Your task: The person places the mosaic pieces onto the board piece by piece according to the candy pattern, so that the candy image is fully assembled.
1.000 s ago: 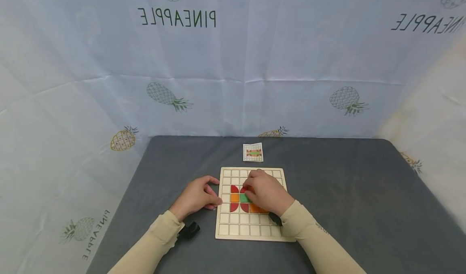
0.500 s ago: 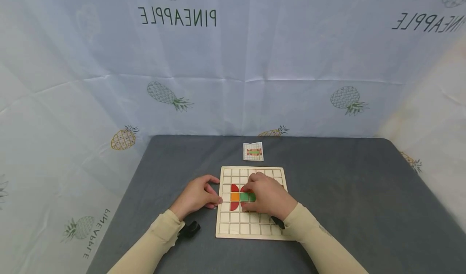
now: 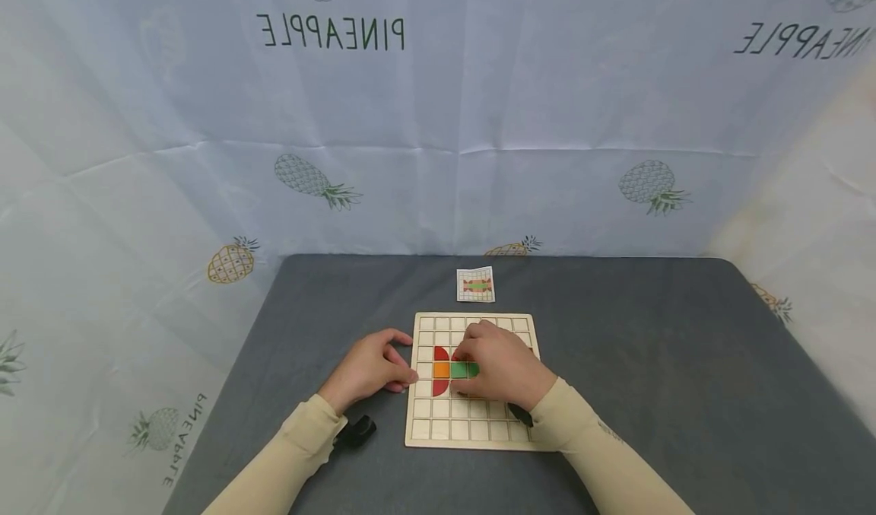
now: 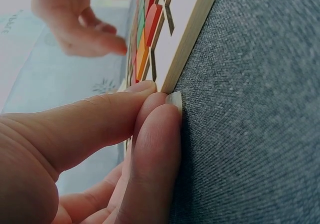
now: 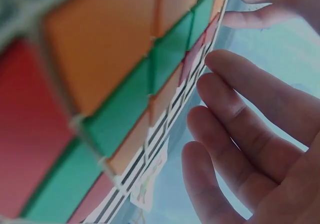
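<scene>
A pale wooden grid board (image 3: 438, 431) lies on the table. At its left edge my left hand (image 3: 369, 363) pinches the rim between thumb and finger, as the left wrist view shows up close. My right hand (image 3: 505, 367) reaches over the board's middle, thumb and fingers spread to either side of the green row. Coloured tiles fill that area: a red rounded tile (image 3: 441, 354), an orange square (image 3: 441, 370) and a green tile (image 3: 460, 370). The right wrist view has the right fingers (image 5: 240, 114) loosely extended beside more orange tiles (image 5: 100, 39). In the head view this hand hides much of the pattern.
Behind the board lies a small pattern card (image 3: 475, 284) with a red, orange and green design. A dark grey cloth (image 3: 650, 363) covers the table. A pineapple-print curtain (image 3: 438, 104) hangs at its back. Black wrist devices (image 3: 356, 431) sit at both cuffs.
My right hand has widened its spread: the thumb has moved from the green row towards the near side of it. My left hand has kept its place at the board's edge.
</scene>
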The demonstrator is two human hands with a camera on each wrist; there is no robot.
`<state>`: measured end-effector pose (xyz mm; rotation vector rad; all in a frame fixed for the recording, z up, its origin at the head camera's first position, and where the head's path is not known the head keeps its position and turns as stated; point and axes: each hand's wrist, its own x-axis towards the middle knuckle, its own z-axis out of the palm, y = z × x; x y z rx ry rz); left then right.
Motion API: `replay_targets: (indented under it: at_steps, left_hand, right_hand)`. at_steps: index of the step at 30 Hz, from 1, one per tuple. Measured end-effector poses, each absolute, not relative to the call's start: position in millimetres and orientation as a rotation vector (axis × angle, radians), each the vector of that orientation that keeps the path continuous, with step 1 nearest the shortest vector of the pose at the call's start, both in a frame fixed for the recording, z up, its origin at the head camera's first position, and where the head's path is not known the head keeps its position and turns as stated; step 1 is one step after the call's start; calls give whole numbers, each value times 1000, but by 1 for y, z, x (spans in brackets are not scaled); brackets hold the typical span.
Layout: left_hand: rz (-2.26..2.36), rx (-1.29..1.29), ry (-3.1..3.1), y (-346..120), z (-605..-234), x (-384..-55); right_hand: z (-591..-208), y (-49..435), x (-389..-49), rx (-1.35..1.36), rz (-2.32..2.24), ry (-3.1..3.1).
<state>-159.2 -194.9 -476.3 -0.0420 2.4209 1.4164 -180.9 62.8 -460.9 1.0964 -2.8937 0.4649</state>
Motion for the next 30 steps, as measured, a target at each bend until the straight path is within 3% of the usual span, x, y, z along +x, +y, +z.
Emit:
replay_targets:
  at_steps: [11, 30]
  left_hand:
    - [1425, 23, 2424, -187, -477, -160]
    - [1431, -22, 2426, -193, -476, -161]
  right_hand:
    - [-463, 49, -199, 1152, 392, -2793]
    - [-451, 65, -196, 1061, 429, -2822]
